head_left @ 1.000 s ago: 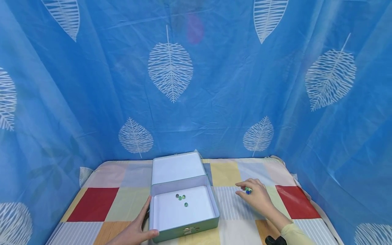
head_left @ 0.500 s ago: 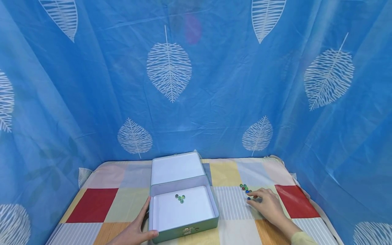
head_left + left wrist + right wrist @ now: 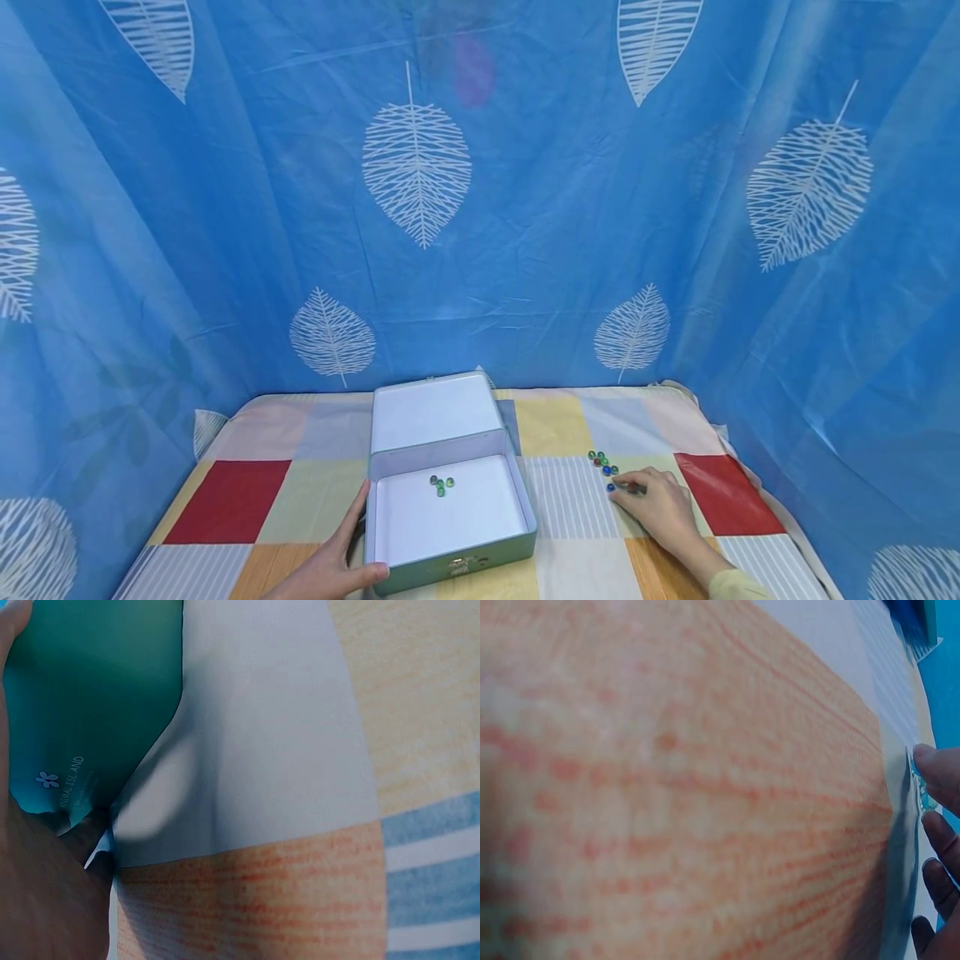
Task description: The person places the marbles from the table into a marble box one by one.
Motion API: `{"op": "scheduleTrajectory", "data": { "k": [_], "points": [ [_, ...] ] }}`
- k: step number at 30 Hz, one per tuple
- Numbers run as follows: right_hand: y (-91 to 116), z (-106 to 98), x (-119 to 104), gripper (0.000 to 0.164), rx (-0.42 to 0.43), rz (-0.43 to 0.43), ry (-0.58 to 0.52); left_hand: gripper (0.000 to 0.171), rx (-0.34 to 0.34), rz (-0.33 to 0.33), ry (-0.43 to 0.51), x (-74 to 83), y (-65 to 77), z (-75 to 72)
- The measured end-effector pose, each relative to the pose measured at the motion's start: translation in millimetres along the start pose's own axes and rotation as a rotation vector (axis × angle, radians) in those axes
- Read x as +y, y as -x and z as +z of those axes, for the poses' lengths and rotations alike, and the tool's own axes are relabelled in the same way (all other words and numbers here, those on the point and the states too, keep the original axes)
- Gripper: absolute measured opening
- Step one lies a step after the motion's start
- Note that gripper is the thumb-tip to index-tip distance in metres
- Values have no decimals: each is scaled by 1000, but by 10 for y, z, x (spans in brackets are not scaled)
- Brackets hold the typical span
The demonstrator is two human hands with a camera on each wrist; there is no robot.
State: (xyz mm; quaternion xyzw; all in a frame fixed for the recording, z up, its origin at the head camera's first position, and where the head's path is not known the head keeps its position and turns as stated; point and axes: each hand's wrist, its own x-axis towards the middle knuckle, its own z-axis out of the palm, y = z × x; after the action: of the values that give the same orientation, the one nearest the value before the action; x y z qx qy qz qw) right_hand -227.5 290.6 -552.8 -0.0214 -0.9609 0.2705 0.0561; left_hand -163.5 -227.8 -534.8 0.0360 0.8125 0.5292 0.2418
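A green tin box (image 3: 480,550) with a white inside stands with its lid (image 3: 435,408) laid back. Several green and dark marbles (image 3: 440,484) lie together on its floor. My left hand (image 3: 333,562) holds the box at its left side, thumb on the front corner and fingers along the wall; the left wrist view shows fingers at the box's lower edge (image 3: 75,799). Right of the box, my right hand (image 3: 663,508) is low over the cloth, thumb and index tips spread slightly at a blue marble (image 3: 611,487). Its other fingers are partly hidden in the head view.
Just beyond the right fingertips, several green, red and blue marbles (image 3: 601,462) form a loose cluster. A patchwork cloth (image 3: 300,500) covers the table. Blue curtains (image 3: 525,250) with white leaf prints hang behind and at both sides.
My right hand has come down and back from above the marble cluster to the single blue marble. A marble inside the box has rolled toward the others. The left hand stays put.
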Motion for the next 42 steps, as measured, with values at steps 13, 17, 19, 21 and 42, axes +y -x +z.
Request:
{"op": "scheduleTrajectory", "data": {
  "k": [13, 17, 19, 21, 42],
  "points": [
    [-19, 86, 48, 19, 10, 8, 5, 105, -5, 0, 46, 5, -5, 12],
    [-9, 89, 47, 19, 9, 9, 10, 104, -12, 9, 42, 10, -4, 6],
    [-9, 91, 47, 19, 10, 12, 13, 105, -12, 12, 40, 12, 0, 4],
    [-8, 92, 46, 20, 10, 14, 14, 104, -13, 15, 40, 14, 1, 4],
    [-11, 110, 44, 15, 23, -2, 16, 109, -12, 32, 50, 1, -12, -4]
  ]
}}
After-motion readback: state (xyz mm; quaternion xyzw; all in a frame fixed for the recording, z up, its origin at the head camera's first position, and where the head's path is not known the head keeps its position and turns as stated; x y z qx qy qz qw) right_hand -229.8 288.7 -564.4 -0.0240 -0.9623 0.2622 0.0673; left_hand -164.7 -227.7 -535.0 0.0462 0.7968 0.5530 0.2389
